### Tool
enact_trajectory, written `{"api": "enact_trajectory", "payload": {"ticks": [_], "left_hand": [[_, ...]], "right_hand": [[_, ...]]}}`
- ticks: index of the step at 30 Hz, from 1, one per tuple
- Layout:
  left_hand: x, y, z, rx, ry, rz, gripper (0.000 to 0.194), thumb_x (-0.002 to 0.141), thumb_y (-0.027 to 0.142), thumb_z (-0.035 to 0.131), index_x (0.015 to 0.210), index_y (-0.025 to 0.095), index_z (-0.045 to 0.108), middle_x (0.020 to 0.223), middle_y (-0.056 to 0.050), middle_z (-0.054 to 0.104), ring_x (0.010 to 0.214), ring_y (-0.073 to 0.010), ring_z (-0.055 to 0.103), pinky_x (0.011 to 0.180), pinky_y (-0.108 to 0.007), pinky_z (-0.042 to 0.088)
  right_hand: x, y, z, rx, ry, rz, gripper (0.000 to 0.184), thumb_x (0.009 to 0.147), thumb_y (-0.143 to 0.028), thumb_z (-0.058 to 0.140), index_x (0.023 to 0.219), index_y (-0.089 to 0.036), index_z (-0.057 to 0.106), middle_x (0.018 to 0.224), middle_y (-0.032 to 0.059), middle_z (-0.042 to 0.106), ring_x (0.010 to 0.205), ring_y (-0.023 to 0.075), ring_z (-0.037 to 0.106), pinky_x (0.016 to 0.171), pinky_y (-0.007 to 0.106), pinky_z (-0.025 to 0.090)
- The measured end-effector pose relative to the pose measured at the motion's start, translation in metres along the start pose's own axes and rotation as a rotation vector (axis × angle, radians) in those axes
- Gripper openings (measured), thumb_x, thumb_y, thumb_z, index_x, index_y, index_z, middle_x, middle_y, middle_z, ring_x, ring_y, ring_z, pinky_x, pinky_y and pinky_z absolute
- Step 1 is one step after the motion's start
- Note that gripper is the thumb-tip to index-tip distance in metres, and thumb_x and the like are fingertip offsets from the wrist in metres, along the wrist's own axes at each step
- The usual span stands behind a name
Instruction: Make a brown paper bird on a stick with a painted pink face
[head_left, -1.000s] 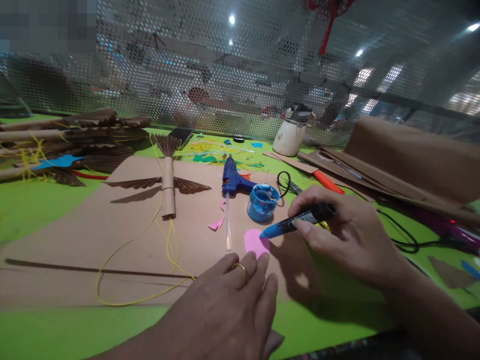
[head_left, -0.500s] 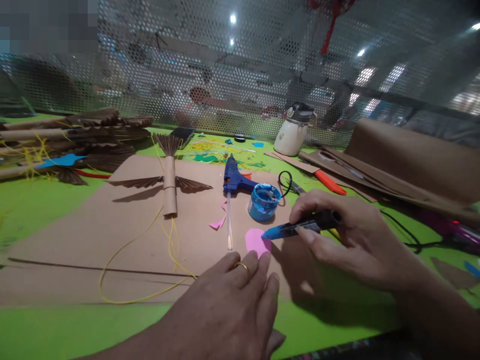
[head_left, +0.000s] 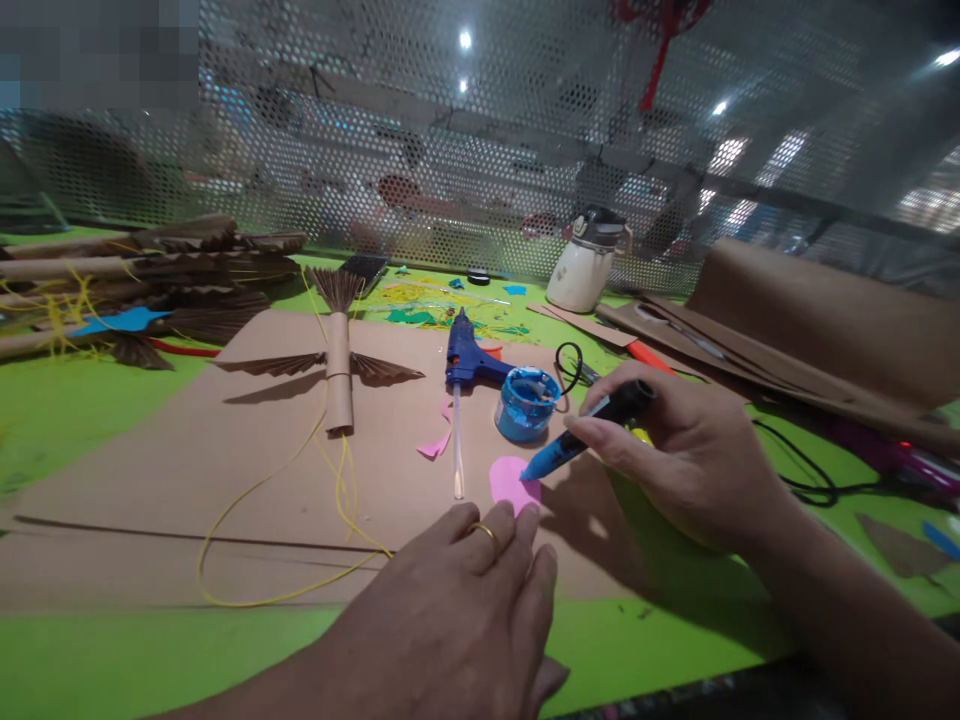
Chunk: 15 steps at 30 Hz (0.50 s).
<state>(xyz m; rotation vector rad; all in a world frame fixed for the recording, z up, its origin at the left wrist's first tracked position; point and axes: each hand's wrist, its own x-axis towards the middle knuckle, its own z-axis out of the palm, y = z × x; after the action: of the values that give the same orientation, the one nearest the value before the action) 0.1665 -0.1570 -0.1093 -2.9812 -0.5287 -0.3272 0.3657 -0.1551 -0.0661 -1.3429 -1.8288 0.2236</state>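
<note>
A small pink paper piece [head_left: 510, 482] with a rounded edge lies on brown paper [head_left: 270, 470]. My left hand [head_left: 465, 590], wearing a ring, is laid over its near edge, fingers stretched out and fingertips resting on it. Between the thumb and fingers of my right hand [head_left: 690, 450] is a marker [head_left: 592, 430] with a blue front and a black rear end. Its tip meets the pink paper at the upper right, or hovers just over it. Close behind stand an open jar of blue paint [head_left: 527, 405] and a blue glue gun [head_left: 466, 352] with a clear glue stick.
A brown paper bird [head_left: 340, 375] with pleated wings and yellow string lies left of the glue gun. More pleated paper pieces [head_left: 187, 260] are piled at far left. Pink scraps [head_left: 435, 445], a white jug [head_left: 581, 265], an orange-handled tool [head_left: 649, 355] and stacked brown paper [head_left: 810, 320] surround the work.
My right hand has turned the marker steeper, its rear end shifting left and up, while the tip stays at the pink paper. My left hand keeps its place.
</note>
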Motion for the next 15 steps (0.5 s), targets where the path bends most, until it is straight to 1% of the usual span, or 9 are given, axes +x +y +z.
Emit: {"api": "enact_trajectory", "payload": {"ticks": [3,7,11,13,15], "left_hand": [[-0.001,0.001,0.000,-0.005,0.010,-0.005,0.039,0.089,0.033,0.044,0.119,0.010,0.055,0.125,-0.016,0.055,0.114,-0.0295,0.051,0.092,-0.042,0.041],[-0.002,0.000,0.001,-0.007,0.005,0.003,0.040,0.089,0.034,0.045,0.119,0.010,0.055,0.124,-0.017,0.056,0.113,-0.0295,0.052,0.091,-0.042,0.041],[-0.001,0.000,0.001,0.004,-0.007,0.012,0.040,0.089,0.032,0.043,0.119,0.009,0.055,0.126,-0.017,0.055,0.113,-0.0303,0.052,0.091,-0.043,0.042],[0.000,-0.001,0.001,-0.006,-0.016,0.019,0.040,0.089,0.033,0.044,0.118,0.009,0.055,0.126,-0.017,0.055,0.113,-0.0298,0.052,0.090,-0.042,0.042],[0.001,-0.001,0.000,-0.013,-0.017,0.011,0.040,0.088,0.034,0.045,0.117,0.009,0.056,0.125,-0.017,0.055,0.113,-0.0296,0.052,0.090,-0.042,0.042]], "right_hand": [[0.002,-0.001,0.002,0.036,0.033,0.035,0.015,0.075,-0.032,0.067,0.070,-0.019,0.063,0.063,0.0017,0.065,0.057,0.0146,0.060,0.050,0.024,0.049],[0.002,0.000,0.007,0.098,0.107,0.097,0.016,0.074,-0.033,0.069,0.068,-0.018,0.064,0.060,0.0006,0.063,0.052,0.0128,0.057,0.046,0.023,0.047],[0.002,0.006,0.012,0.084,0.190,0.149,0.025,0.072,-0.036,0.070,0.061,-0.017,0.059,0.052,-0.0025,0.054,0.046,0.0093,0.047,0.040,0.021,0.038],[0.003,0.010,0.014,0.101,0.202,0.181,0.030,0.072,-0.039,0.069,0.058,-0.017,0.056,0.050,-0.0032,0.049,0.044,0.0085,0.043,0.038,0.021,0.034],[0.004,0.013,0.016,0.136,0.204,0.214,0.030,0.073,-0.042,0.067,0.060,-0.016,0.056,0.051,-0.0029,0.049,0.045,0.0085,0.042,0.038,0.021,0.033]]}}
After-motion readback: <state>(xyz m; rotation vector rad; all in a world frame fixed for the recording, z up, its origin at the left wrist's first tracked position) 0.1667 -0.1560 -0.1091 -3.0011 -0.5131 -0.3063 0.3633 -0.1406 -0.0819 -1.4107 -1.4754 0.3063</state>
